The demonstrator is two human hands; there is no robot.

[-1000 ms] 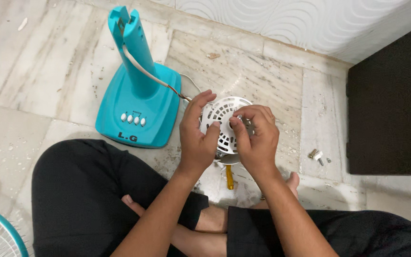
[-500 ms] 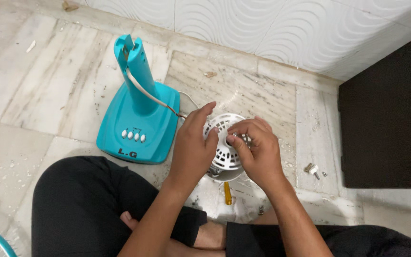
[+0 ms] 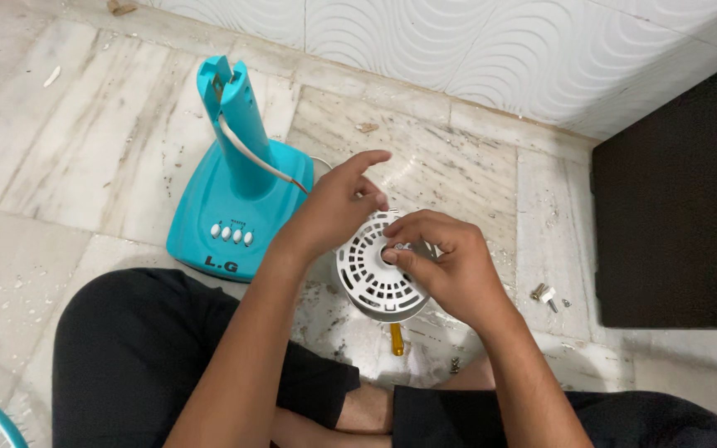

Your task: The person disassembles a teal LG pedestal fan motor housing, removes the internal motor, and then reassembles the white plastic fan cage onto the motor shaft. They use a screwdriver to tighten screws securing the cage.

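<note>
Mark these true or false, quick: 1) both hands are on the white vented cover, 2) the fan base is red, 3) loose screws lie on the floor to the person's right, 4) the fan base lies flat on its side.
1) True: the left hand and right hand both touch the white vented cover.
2) False: the fan base is teal.
3) True: loose screws lie on the floor near the dark mat.
4) False: it stands upright, its neck pointing up.
</note>
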